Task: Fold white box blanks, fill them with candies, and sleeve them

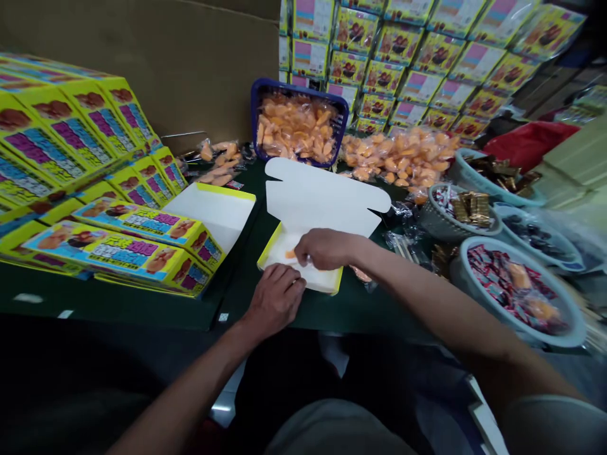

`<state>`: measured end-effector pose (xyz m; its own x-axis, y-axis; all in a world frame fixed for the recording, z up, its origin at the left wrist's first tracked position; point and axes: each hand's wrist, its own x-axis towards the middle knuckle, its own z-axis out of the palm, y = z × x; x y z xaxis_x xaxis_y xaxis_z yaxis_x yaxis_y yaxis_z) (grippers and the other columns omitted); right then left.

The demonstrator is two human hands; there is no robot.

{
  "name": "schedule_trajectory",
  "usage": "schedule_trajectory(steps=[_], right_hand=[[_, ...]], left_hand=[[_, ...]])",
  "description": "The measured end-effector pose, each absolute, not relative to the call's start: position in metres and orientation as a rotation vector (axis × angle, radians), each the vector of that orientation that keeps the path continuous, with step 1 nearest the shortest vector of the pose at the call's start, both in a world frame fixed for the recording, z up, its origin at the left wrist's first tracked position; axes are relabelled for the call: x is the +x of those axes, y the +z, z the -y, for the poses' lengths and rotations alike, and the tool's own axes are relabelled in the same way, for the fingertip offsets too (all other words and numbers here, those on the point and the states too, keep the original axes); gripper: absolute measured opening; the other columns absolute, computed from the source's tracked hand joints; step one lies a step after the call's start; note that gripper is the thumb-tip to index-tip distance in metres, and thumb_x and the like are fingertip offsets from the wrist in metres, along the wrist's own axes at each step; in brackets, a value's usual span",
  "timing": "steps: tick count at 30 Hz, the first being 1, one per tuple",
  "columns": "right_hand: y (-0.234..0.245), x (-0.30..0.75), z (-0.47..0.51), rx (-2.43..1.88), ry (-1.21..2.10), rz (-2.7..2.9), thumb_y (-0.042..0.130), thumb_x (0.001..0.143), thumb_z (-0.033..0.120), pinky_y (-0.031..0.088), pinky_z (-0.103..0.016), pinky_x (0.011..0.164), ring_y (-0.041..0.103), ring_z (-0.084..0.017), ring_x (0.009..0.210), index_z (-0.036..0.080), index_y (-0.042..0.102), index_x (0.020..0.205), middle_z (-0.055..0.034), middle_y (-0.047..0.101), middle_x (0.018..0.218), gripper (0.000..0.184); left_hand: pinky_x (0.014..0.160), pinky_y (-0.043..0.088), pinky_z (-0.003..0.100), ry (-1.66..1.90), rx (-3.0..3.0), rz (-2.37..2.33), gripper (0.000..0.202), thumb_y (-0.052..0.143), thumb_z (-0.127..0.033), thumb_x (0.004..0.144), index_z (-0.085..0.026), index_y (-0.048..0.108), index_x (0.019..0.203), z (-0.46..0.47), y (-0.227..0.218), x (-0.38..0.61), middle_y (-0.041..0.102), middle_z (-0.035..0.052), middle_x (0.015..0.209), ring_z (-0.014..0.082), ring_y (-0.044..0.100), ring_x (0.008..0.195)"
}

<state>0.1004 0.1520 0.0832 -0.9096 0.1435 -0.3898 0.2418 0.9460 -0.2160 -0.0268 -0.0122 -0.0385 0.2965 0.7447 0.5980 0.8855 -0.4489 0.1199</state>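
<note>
An open carton (322,196), white inside with yellow edges, lies on the dark green table with its lid flap raised at the back. My left hand (279,294) has its fingers curled over the carton's near left edge. Inside the carton, my right hand (327,248) is closed in a pinch, palm down. A small orange piece (290,254) shows at its fingertips; the rest of what it holds is hidden by the fingers. Just right of the carton, a wrapped pinkish piece (361,274) lies partly under my right forearm.
Stacked yellow printed boxes (118,227) fill the left. A purple basket (256,120) of orange wrapped pieces stands behind, beside a loose heap (403,155). To the right are a grey basket (458,230) and a blue basin (576,328) with small packets. Wrapped boxes (398,44) rise at the back.
</note>
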Motion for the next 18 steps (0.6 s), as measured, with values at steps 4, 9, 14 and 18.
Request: schedule_trajectory(steps=[4, 9, 14, 18], right_hand=[[0.073, 0.1, -0.155, 0.319, -0.491, -2.856, 0.065, 0.09, 0.005, 0.048, -0.03, 0.093, 0.066, -0.024, 0.119, 0.018, 0.07, 0.139, -0.0118, 0.072, 0.136, 0.051], [0.06, 0.141, -0.153, 0.618, -0.369, -2.984, 0.057, 0.101, 0.016, 0.048, -0.036, 0.098, 0.067, -0.026, 0.114, 0.014, 0.076, 0.126, -0.0139, 0.075, 0.127, 0.031], [0.031, 0.142, -0.127, 0.535, -0.184, -2.9, 0.064, 0.103, 0.033, 0.05, -0.037, 0.087, 0.07, -0.028, 0.101, 0.012, 0.079, 0.106, -0.0167, 0.078, 0.108, 0.026], [0.021, 0.132, -0.121, 0.573, -0.235, -2.984, 0.062, 0.104, 0.051, 0.054, -0.041, 0.082, 0.071, -0.032, 0.101, 0.015, 0.077, 0.106, -0.0151, 0.077, 0.108, 0.039]], left_hand=[[0.083, 0.046, 0.044, -0.85, -2.289, 1.489, 0.013, 0.064, -0.013, 0.097, -0.018, 0.064, 0.109, 0.015, -0.04, -0.028, 0.068, 0.0083, 0.098, 0.025, 0.057, 0.093], [0.083, 0.047, 0.045, -0.813, -2.328, 1.514, 0.014, 0.062, -0.014, 0.098, -0.018, 0.065, 0.111, 0.013, -0.038, -0.028, 0.069, 0.0086, 0.099, 0.0253, 0.058, 0.094], [0.093, 0.051, 0.048, -0.768, -2.354, 1.475, 0.021, 0.066, -0.014, 0.096, -0.018, 0.064, 0.117, 0.009, -0.038, -0.031, 0.072, 0.0131, 0.121, 0.0304, 0.065, 0.111], [0.096, 0.055, 0.052, -0.768, -2.328, 1.41, 0.034, 0.065, -0.017, 0.095, -0.021, 0.063, 0.129, 0.001, -0.053, -0.043, 0.073, 0.0164, 0.131, 0.035, 0.068, 0.119]])
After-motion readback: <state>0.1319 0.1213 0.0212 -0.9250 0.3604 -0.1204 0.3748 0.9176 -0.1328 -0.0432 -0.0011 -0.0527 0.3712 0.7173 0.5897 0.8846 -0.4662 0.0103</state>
